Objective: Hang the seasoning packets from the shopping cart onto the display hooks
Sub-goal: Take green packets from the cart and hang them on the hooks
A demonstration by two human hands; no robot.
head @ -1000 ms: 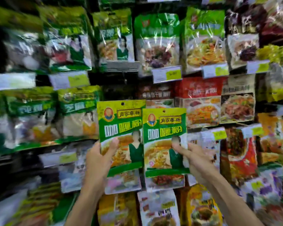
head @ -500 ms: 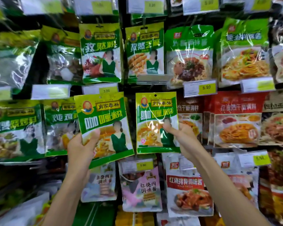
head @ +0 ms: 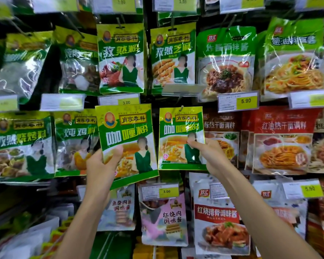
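At centre left of the frame the raised left hand (head: 101, 166) grips a curry packet (head: 126, 128), thumb across its front, tilted and off any hook. At centre the right hand (head: 209, 156) pinches a second packet (head: 178, 131) in its fingers, its hole at the hook (head: 181, 108), seemingly hung. Next, likely: release it, then thread the left one onto that hook

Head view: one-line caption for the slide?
Restocking: right hand holds a curry packet at a display hook; left hand holds a second packet beside it.
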